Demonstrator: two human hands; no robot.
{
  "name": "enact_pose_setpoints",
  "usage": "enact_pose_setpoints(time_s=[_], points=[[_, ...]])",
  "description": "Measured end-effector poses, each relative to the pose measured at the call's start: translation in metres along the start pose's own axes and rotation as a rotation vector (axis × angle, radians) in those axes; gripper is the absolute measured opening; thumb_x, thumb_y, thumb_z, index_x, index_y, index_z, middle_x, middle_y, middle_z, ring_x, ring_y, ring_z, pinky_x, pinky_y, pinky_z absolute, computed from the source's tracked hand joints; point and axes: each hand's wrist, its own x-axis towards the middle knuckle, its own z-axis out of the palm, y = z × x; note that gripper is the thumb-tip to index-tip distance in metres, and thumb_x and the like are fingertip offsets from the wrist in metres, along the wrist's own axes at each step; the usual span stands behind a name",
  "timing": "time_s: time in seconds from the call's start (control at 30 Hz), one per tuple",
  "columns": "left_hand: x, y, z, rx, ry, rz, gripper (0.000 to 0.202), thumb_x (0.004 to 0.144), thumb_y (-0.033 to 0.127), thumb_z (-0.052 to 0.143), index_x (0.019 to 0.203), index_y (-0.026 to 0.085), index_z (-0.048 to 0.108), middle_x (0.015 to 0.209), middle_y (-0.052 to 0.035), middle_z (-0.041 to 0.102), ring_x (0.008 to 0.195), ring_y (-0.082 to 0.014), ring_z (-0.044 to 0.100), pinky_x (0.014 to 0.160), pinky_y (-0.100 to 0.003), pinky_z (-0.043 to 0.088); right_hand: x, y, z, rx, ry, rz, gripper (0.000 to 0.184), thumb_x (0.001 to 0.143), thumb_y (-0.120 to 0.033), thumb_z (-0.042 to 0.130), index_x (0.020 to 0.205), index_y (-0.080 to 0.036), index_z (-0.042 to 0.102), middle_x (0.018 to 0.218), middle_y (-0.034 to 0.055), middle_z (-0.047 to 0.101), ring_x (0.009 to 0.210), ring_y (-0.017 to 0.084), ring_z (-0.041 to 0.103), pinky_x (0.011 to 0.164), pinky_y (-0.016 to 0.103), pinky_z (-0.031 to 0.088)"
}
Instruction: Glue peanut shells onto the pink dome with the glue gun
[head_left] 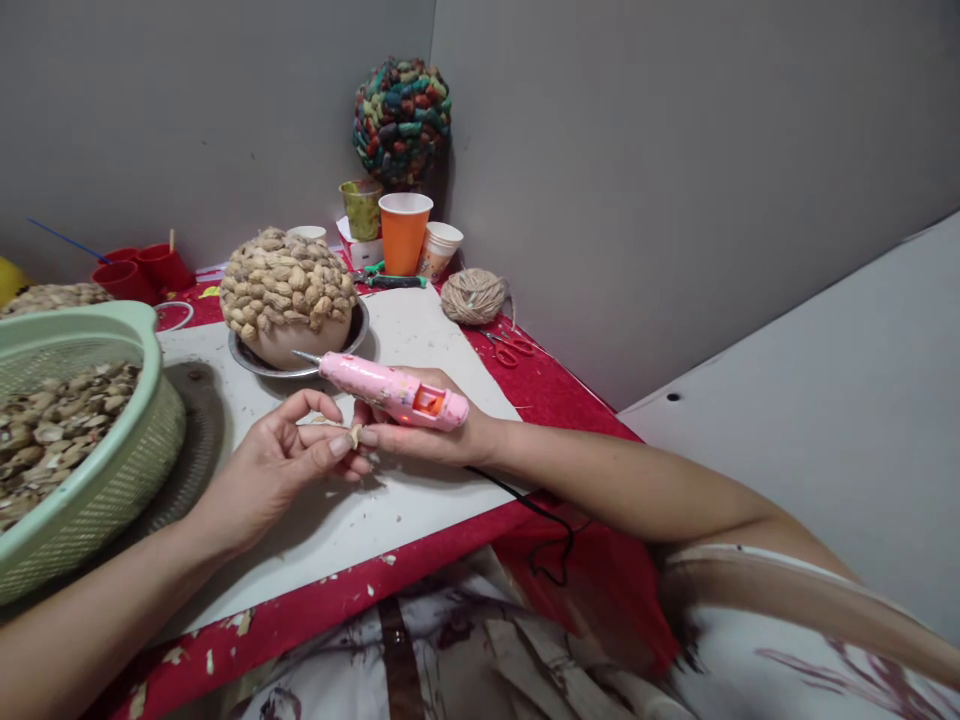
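Note:
My right hand [442,440] is closed around a pink hot glue gun [367,385], whose metal nozzle points left toward the ball. Between the thumb and fingers of my left hand [289,450] is a small pale piece of peanut shell [355,436], and the right fingertips touch it too. Just beyond the hands, a ball [292,345] sits in a metal bowl [255,368]. Peanut shells [285,280] cover its upper part, while its smooth pale lower side shows bare.
A green basket [150,400] of peanut shells stands at left. Behind are red cups [165,268], an orange cup [405,235], green-handled pliers [397,282], a twine ball [474,296], red scissors [510,347] and a multicoloured ball [403,120]. The gun's black cord [540,515] hangs over the table's front edge.

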Motion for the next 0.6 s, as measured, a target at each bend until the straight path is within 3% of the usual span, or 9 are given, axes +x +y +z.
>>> enact_pose_setpoints(time_s=[0.27, 0.6], points=[[0.0031, -0.0003, -0.0057, 0.005, 0.162, 0.056, 0.028, 0.073, 0.025, 0.088, 0.084, 0.017, 0.063, 0.077, -0.0011, 0.076, 0.068, -0.0104, 0.069, 0.069, -0.019, 0.055, 0.0016, 0.0046, -0.0019, -0.025, 0.001, -0.018, 0.03, 0.086, -0.032, 0.072, 0.104, -0.009, 0.065, 0.094, 0.0076, 0.066, 0.08, 0.013, 0.061, 0.076, 0.028, 0.053], [0.0066, 0.0016, -0.0025, -0.062, 0.131, -0.008, 0.029, 0.065, 0.019, 0.091, 0.078, 0.015, 0.065, 0.072, -0.001, 0.074, 0.062, -0.0094, 0.065, 0.063, -0.019, 0.053, 0.0014, 0.0086, 0.0007, -0.088, 0.017, -0.046, 0.031, 0.087, -0.034, 0.071, 0.106, -0.011, 0.064, 0.086, 0.003, 0.066, 0.074, 0.012, 0.059, 0.072, 0.026, 0.052]])
